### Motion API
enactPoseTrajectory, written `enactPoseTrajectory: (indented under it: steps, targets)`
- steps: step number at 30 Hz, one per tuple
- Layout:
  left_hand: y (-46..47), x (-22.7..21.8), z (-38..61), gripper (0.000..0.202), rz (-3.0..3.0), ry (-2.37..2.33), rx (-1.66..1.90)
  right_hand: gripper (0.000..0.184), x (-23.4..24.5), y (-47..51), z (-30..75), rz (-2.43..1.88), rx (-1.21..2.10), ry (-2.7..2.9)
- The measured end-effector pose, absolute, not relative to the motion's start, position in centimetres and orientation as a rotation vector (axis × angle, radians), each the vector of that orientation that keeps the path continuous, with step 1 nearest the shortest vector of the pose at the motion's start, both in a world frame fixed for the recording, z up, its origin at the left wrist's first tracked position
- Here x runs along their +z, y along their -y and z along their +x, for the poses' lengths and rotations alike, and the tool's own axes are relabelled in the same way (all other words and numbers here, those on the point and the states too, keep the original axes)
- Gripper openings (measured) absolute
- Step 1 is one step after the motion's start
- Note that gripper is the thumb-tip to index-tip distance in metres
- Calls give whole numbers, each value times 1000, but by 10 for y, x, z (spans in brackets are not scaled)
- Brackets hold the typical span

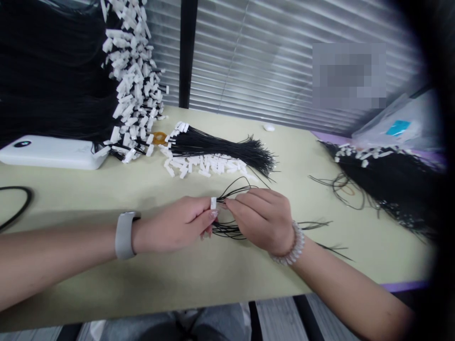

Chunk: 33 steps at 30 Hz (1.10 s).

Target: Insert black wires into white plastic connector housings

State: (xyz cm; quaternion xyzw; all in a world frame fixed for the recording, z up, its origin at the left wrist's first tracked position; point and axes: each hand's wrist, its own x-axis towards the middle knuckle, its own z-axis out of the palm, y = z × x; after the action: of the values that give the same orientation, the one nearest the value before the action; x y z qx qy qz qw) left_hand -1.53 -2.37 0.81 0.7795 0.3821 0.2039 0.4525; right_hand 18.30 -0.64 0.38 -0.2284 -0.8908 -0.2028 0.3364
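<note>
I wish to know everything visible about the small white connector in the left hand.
The small white connector is a blocky piece, plastic by its look. It is held in the left hand, its longer side vertical in the picture. Thin black wires seem to leave its right side toward the right hand. Finer details are unclear.

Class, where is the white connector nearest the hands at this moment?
In the head view, just left of centre, the connector is held in the left hand, with the right hand close by on its right.
</note>
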Motion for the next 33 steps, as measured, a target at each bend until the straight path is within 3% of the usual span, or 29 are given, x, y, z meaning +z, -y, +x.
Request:
enactPoseTrajectory:
  steps: [9, 11, 16, 21, 33]
  targets:
    - [21, 3, -12, 28, 1636, -1019, 652, 8, 28, 18, 174, -588, -570, 2205]
    - [19, 2, -12, 28, 1623, -1076, 696, 5, 28, 22, 173, -563, -414, 2394]
    - [19, 3, -12, 26, 1479, -1105, 757, 19, 14, 16, 172, -847, 145, 2582]
    - [23, 8, -13, 24, 1560, -1233, 826, 23, 8, 8, 172, -985, 423, 2578]
    - [26, 11, -16, 25, 1751, -1268, 784, 21, 10, 9, 172, -851, 461, 2597]
